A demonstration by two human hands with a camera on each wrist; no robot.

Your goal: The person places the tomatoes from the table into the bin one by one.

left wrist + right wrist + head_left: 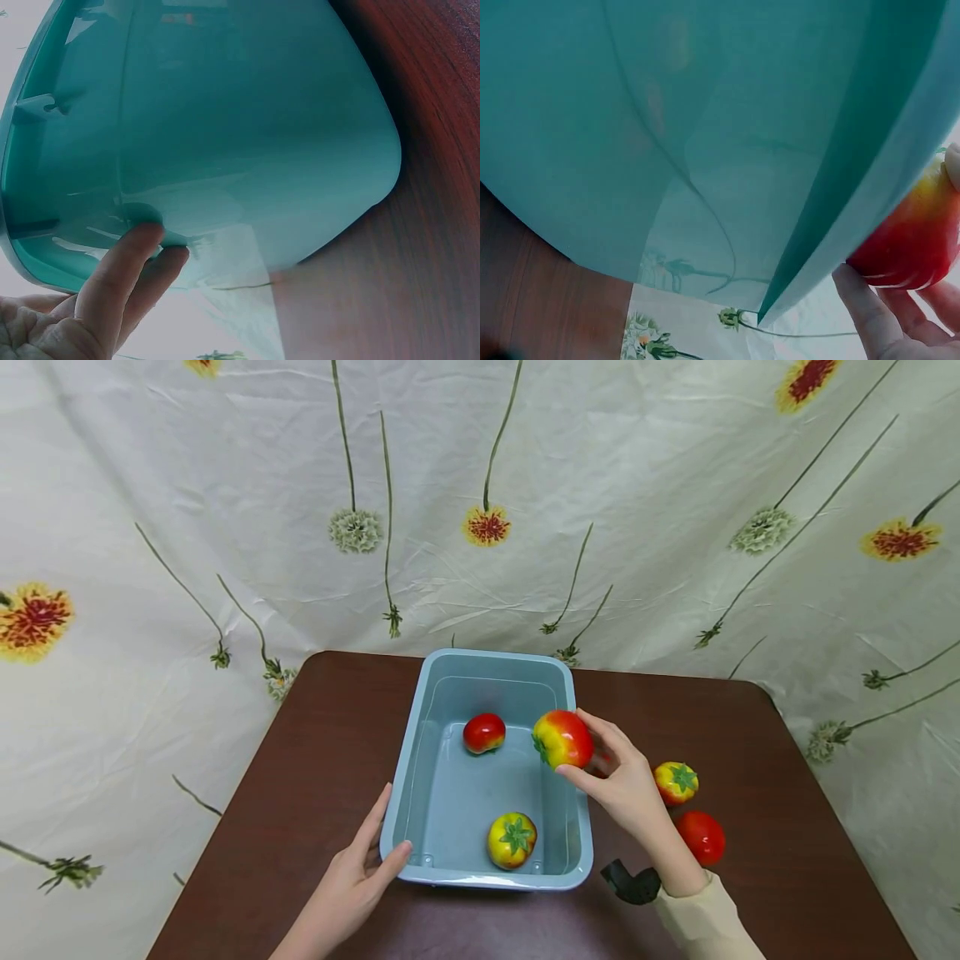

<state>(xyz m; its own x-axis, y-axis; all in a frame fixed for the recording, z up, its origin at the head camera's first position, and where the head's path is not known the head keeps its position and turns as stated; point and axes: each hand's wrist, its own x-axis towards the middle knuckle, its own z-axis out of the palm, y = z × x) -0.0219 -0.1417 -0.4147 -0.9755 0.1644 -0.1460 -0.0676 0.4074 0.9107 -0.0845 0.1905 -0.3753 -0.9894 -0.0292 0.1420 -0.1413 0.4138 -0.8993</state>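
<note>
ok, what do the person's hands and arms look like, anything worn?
Left hand: no glove, no sleeve in view. Right hand: no glove, plain cream sleeve on the forearm. Black curved piece beside that arm; can't tell if it's worn.

From my end I see what looks like an indoor corner set up as a simple filming spot; I can't tell whether it belongs to a home, an office or a lab. A creased white cloth printed with flowers spans the back and both sides like a backdrop. Within it stands a dark, wood-grained table with rounded corners.
</note>
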